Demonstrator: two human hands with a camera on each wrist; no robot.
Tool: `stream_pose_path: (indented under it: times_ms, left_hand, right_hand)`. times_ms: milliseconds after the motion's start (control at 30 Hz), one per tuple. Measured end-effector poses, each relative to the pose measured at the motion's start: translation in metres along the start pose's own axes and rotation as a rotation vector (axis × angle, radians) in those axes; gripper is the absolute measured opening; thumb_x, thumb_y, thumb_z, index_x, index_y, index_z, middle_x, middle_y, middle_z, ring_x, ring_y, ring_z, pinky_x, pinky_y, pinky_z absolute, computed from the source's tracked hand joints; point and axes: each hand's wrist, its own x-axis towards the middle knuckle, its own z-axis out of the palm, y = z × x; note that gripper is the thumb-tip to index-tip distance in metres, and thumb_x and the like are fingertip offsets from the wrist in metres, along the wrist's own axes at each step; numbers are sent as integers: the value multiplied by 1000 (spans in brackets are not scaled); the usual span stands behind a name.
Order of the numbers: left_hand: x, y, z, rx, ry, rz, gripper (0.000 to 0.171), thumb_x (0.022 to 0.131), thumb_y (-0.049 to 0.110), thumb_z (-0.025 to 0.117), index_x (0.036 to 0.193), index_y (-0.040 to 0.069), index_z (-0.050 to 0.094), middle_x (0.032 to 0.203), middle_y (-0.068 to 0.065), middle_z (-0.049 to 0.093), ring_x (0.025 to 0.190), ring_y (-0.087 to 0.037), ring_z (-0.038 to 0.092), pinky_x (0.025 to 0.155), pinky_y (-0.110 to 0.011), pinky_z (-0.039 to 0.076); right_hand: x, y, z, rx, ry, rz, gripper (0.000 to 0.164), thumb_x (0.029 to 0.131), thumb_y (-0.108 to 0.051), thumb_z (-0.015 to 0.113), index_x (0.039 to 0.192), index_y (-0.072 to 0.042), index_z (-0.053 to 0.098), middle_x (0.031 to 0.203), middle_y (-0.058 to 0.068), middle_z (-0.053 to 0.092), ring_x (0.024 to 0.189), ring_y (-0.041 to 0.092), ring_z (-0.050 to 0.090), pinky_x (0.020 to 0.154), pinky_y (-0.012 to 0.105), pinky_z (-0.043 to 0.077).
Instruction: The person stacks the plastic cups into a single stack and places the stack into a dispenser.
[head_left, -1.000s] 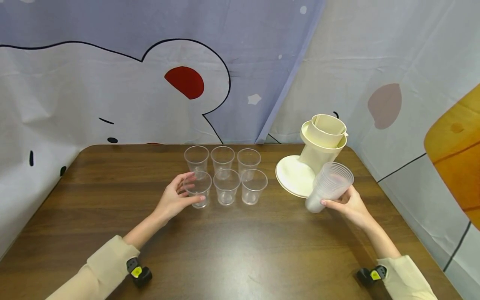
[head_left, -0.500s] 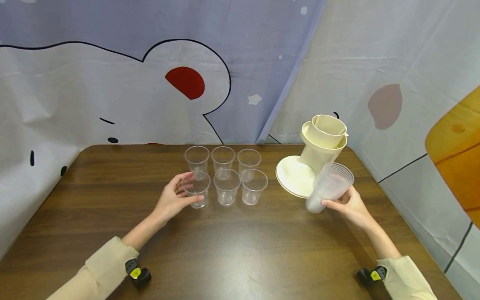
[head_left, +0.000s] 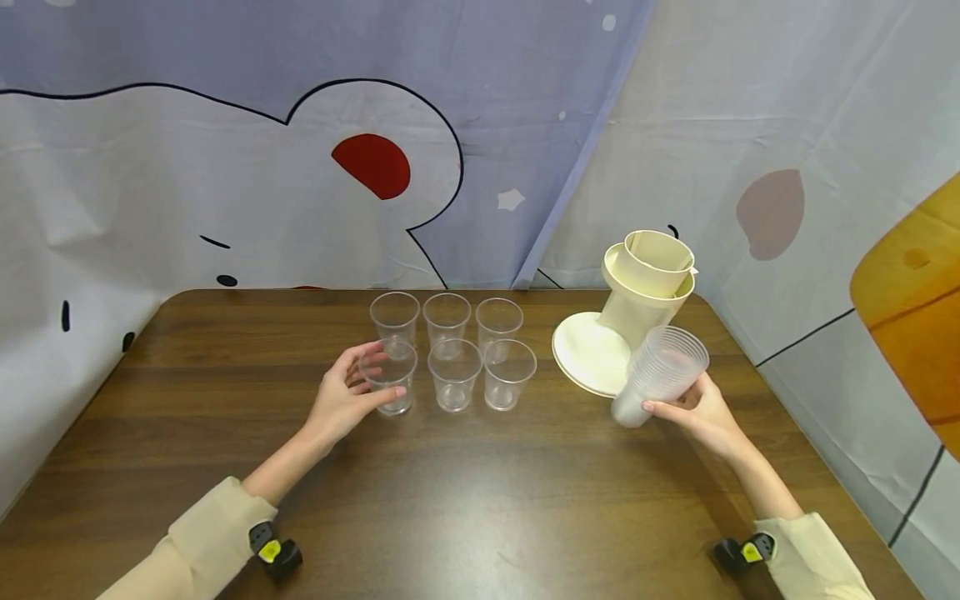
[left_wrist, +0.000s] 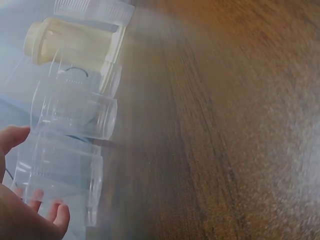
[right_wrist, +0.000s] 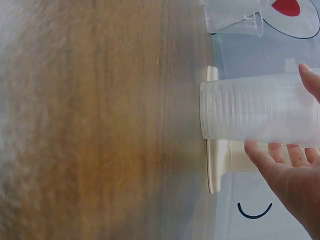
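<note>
The person's left hand (head_left: 347, 393) has its thumb and fingers around the front-left cup (head_left: 395, 377), at the corner of two rows of three clear cups (head_left: 447, 323) that stand upright on the wooden surface (head_left: 450, 500). Well apart on the other side, the right hand (head_left: 699, 414) grips a nested stack (head_left: 663, 364), just in front of a cream stand (head_left: 636, 312) with a round base. Whether the stack's foot touches the surface, I can't quite tell.

To my eye, the step in hand is arranging the single cups; a slim gap parts the front-left cup from the front middle cup (head_left: 454, 377). I'd judge the next move calls for squaring that cup to its row, then loosening the left hand without tipping it, while the right hand holds the stack steady.
</note>
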Motion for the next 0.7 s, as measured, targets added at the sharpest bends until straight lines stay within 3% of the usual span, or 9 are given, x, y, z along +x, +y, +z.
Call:
stream_pose_path:
  times_ms: [600, 700]
  left_hand:
    - [-6, 12, 5, 12, 51, 33, 70, 81, 14, 76, 141, 10, 42, 134, -17, 53, 124, -31, 50, 105, -41, 41]
    - [-5, 15, 6, -1, 67, 31, 71, 80, 12, 77, 141, 10, 40, 133, -15, 54, 123, -30, 50, 103, -33, 43]
  right_hand:
    - [0, 0, 2, 51, 6, 15, 64, 79, 15, 65, 130, -17, 43, 115, -9, 59, 100, 0, 62, 81, 15, 54]
    - [0, 0, 1, 53, 6, 14, 64, 79, 15, 65, 130, -16, 43, 115, -9, 59, 100, 0, 62, 80, 15, 54]
